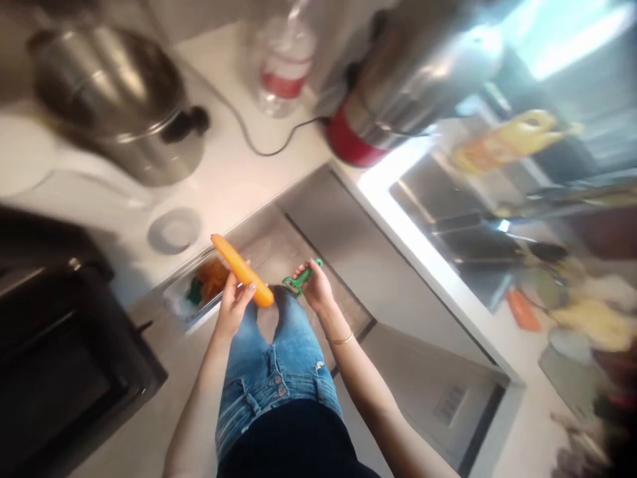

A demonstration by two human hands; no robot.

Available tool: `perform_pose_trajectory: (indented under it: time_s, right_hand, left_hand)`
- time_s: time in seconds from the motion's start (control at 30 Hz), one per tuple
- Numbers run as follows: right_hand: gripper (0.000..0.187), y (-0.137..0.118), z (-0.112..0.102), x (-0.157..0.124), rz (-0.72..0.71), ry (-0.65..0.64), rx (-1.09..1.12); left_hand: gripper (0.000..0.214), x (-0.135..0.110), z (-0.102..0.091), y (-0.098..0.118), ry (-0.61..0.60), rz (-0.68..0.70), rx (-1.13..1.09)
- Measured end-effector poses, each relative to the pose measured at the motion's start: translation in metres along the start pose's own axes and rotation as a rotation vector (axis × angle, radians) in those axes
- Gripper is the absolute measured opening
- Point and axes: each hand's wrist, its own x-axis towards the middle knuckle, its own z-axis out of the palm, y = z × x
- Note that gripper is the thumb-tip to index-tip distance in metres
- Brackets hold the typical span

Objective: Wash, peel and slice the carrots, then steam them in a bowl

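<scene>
Carrot (239, 265) is just left of frame centre, long axis upper left to lower right; our left hand (235, 300) pinches its lower half, thumb against fingers. Our right hand (317, 288) has its fingers curled round the green peeler (299, 281), head just right of the carrot's lower end, not touching. Orange scraps (213, 275) sit left of the carrot; steel pot (112, 86) upper left.

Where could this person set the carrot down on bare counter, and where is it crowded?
The counter is bare between the steel pot, cord and front edge; another patch lies between cord and bottle. Crowded: the right-hand counter, around the orange piece and blurred yellow heap.
</scene>
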Motion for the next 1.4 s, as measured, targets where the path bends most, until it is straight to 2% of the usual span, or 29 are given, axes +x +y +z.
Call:
perform_pose_trajectory:
  time_s: [0.1, 0.17, 0.27, 0.4, 0.47, 0.53, 0.63, 0.73, 0.8, 0.9, 1.0, 1.1, 1.17, 1.23, 1.3, 1.37, 1.4]
  right_hand:
    - [0.026, -0.056, -0.054, -0.003, -0.143, 0.073, 0.033]
    - [0.030, -0.105, -0.108, -0.004, -0.309, 0.160, 0.023]
    - [0.036, -0.190, -0.209, -0.005, -0.537, 0.365, -0.033]
    - [0.033, -0.311, -0.347, 0.004, -0.743, 0.624, -0.188]
    - [0.029, -0.367, -0.398, 0.013, -0.814, 0.717, -0.358]
    - [0.029, -0.416, -0.433, 0.025, -0.815, 0.792, -0.571]
    - [0.032, -0.477, -0.459, 0.046, -0.721, 0.885, -0.917]
    - [0.031, -0.529, -0.470, 0.072, -0.641, 0.983, -1.251]
    - [0.033, -0.560, -0.477, 0.090, -0.595, 1.001, -1.418]
    - [0.035, -0.602, -0.493, 0.116, -0.559, 0.963, -1.597]
    - [0.032, -0.629, -0.510, 0.138, -0.522, 0.943, -1.661]
    - [0.029, -0.637, -0.522, 0.150, -0.437, 0.931, -1.600]
    - [0.029, -0.631, -0.523, 0.153, -0.384, 0.933, -1.568]
    - [0.030, -0.617, -0.517, 0.157, -0.404, 0.975, -1.489]
    - [0.028, -0.597, -0.506, 0.166, -0.477, 0.981, -1.261]
    - [0.021, -0.573, -0.492, 0.180, -0.483, 0.869, -0.953]
    - [0.016, -0.561, -0.486, 0.189, -0.443, 0.812, -0.885]
  left_hand:
    - [0.061, 0.018, 0.063, 0.000, -0.124, -0.055, 0.116]
    - [0.060, 0.031, 0.119, -0.010, -0.194, -0.094, 0.150]
    - [0.061, 0.051, 0.222, -0.036, -0.284, -0.167, 0.167]
    - [0.063, 0.073, 0.368, -0.085, -0.364, -0.303, 0.106]
    - [0.062, 0.081, 0.432, -0.108, -0.379, -0.343, 0.068]
    - [0.061, 0.090, 0.489, -0.129, -0.398, -0.351, 0.077]
    - [0.056, 0.110, 0.559, -0.156, -0.432, -0.354, 0.174]
    - [0.052, 0.140, 0.620, -0.182, -0.475, -0.373, 0.253]
    - [0.048, 0.164, 0.658, -0.200, -0.508, -0.403, 0.238]
    - [0.034, 0.204, 0.711, -0.226, -0.565, -0.554, 0.109]
    - [0.024, 0.242, 0.756, -0.248, -0.589, -0.711, -0.009]
    - [0.020, 0.275, 0.790, -0.266, -0.611, -0.726, -0.049]
    - [0.020, 0.290, 0.807, -0.276, -0.633, -0.720, -0.054]
    - [0.023, 0.300, 0.820, -0.287, -0.630, -0.709, -0.029]
    - [0.030, 0.306, 0.828, -0.298, -0.607, -0.671, 0.039]
    - [0.033, 0.308, 0.830, -0.310, -0.578, -0.629, 0.112]
    - [0.034, 0.308, 0.828, -0.316, -0.564, -0.613, 0.142]
